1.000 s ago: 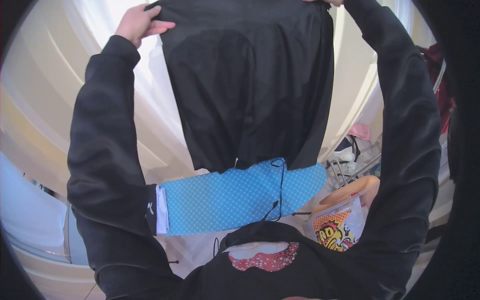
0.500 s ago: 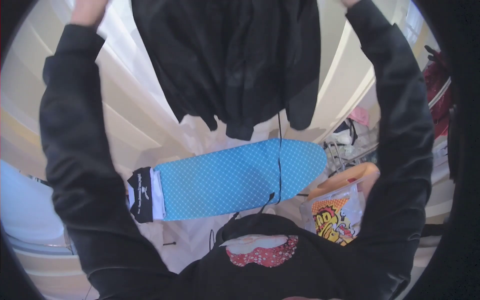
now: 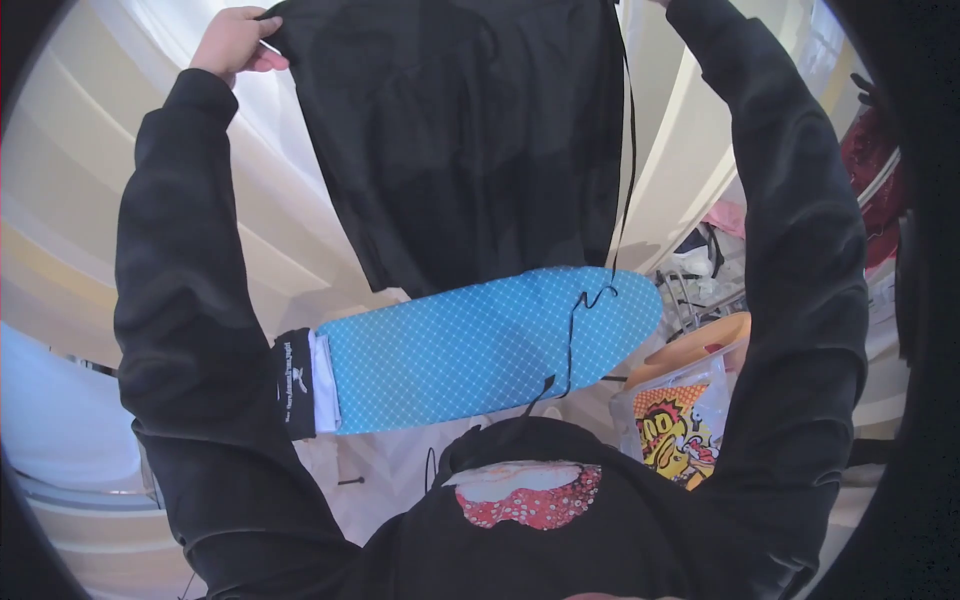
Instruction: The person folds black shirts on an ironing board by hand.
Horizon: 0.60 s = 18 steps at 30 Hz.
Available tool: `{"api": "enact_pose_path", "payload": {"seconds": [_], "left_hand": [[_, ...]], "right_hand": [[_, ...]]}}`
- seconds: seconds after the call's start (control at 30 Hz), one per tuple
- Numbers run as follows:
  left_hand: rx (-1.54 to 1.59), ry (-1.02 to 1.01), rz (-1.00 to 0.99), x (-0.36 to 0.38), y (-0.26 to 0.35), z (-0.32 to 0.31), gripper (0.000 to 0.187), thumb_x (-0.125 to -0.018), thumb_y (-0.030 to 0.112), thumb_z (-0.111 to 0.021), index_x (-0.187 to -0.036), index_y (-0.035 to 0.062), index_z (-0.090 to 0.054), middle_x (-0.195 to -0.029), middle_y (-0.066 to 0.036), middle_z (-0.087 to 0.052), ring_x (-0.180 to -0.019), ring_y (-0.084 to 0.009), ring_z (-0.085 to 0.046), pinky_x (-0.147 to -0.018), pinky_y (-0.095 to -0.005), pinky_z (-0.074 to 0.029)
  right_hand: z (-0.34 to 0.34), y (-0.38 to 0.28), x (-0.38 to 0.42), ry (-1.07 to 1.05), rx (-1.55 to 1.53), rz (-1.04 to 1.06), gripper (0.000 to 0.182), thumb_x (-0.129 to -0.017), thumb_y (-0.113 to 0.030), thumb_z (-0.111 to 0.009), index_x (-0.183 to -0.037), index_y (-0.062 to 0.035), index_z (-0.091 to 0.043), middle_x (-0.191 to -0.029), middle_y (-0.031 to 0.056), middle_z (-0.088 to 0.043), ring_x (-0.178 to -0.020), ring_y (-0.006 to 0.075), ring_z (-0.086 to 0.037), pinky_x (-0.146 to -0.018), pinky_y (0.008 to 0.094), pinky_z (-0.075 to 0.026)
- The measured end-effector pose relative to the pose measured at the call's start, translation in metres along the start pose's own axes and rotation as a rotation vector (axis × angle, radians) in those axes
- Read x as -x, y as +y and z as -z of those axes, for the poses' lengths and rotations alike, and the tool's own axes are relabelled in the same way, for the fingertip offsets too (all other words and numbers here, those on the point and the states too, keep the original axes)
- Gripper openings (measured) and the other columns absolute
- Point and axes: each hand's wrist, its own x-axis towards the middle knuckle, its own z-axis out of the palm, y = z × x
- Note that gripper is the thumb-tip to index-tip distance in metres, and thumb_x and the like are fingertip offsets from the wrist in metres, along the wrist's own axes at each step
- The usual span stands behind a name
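A wide piece of black cloth (image 3: 460,130), apron-like with a long thin black tie, hangs spread out in front of me. My left hand (image 3: 238,42) pinches its upper left corner between thumb and fingers. Only a sliver of my right hand (image 3: 660,2) shows at the top edge, near the cloth's upper right side; its fingers are out of frame. The lower hem hangs just at the far edge of a blue ironing board (image 3: 470,350) with a white grid pattern. The thin tie (image 3: 572,345) trails down across the board's right part.
Folded black and white clothing (image 3: 298,385) lies on the board's left end. To the right stand an orange container (image 3: 715,342), a plastic bag with a yellow comic print (image 3: 675,430) and a metal rack (image 3: 690,295) with items. Pale curtains (image 3: 70,190) hang around.
The black cloth has gone from bunched with a ragged lower edge to spread flatter and wider. My left hand has moved down and right into view. The tie now curls on the board.
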Motion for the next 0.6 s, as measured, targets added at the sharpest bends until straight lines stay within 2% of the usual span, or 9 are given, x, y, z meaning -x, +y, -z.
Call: {"api": "enact_pose_path", "payload": {"seconds": [0.13, 0.17, 0.27, 0.37, 0.43, 0.6], "left_hand": [[0.104, 0.005, 0.027, 0.004, 0.003, -0.007, 0.026, -0.089, 0.010, -0.044, -0.109, -0.0051, -0.050, -0.079, -0.019, -0.063, -0.060, -0.0197, -0.064, -0.060, -0.0189, -0.052], [0.109, 0.011, 0.002, 0.005, 0.004, -0.006, 0.028, -0.089, 0.010, -0.043, -0.111, -0.0062, -0.048, -0.075, -0.019, -0.062, -0.058, -0.0194, -0.064, -0.061, -0.0198, -0.053], [0.114, 0.027, -0.005, 0.005, 0.006, -0.005, 0.029, -0.089, 0.009, -0.043, -0.113, -0.0066, -0.047, -0.078, -0.019, -0.062, -0.058, -0.0197, -0.064, -0.061, -0.0201, -0.053], [0.143, 0.002, -0.026, 0.008, 0.008, -0.005, 0.025, -0.088, 0.007, -0.040, -0.108, -0.0072, -0.048, -0.075, -0.020, -0.061, -0.060, -0.0206, -0.064, -0.059, -0.0200, -0.053], [0.152, -0.017, -0.026, 0.009, 0.010, -0.005, 0.022, -0.086, 0.004, -0.038, -0.102, -0.0066, -0.050, -0.077, -0.020, -0.061, -0.060, -0.0208, -0.065, -0.059, -0.0201, -0.053], [0.142, -0.003, 0.004, 0.012, 0.008, -0.002, 0.025, -0.088, 0.003, -0.037, -0.108, -0.0052, -0.049, -0.085, -0.020, -0.060, -0.061, -0.0215, -0.065, -0.066, -0.0221, -0.053]], "right_hand": [[-0.013, 0.015, 0.005, 0.006, -0.238, 0.001, 0.032, -0.077, -0.035, -0.058, -0.085, -0.0043, -0.052, -0.083, 0.0091, -0.054, -0.076, 0.0231, -0.051, -0.071, 0.0325, -0.041], [-0.018, 0.022, 0.005, 0.047, -0.441, 0.031, 0.028, -0.073, -0.034, -0.063, -0.071, -0.0118, -0.046, -0.072, 0.0004, -0.048, -0.068, 0.0138, -0.046, -0.065, 0.0269, -0.038], [-0.027, 0.031, -0.002, 0.025, -0.614, -0.031, 0.028, -0.075, -0.032, -0.063, -0.065, -0.0170, -0.041, -0.065, -0.0056, -0.040, -0.060, 0.0075, -0.038, -0.057, 0.0223, -0.033], [-0.030, 0.036, -0.004, 0.001, -0.653, -0.031, 0.023, -0.078, -0.030, -0.060, -0.069, -0.0165, -0.044, -0.066, -0.0059, -0.041, -0.059, 0.0073, -0.037, -0.054, 0.0218, -0.031], [-0.032, 0.046, -0.012, -0.037, -0.647, -0.026, 0.022, -0.077, -0.031, -0.061, -0.087, -0.0141, -0.051, -0.083, -0.0036, -0.052, -0.074, 0.0104, -0.047, -0.065, 0.0240, -0.038], [-0.028, 0.042, -0.006, -0.042, -0.662, 0.024, 0.038, -0.078, -0.035, -0.062, -0.104, -0.0098, -0.053, -0.098, 0.0021, -0.058, -0.088, 0.0175, -0.054, -0.077, 0.0272, -0.041]]}}
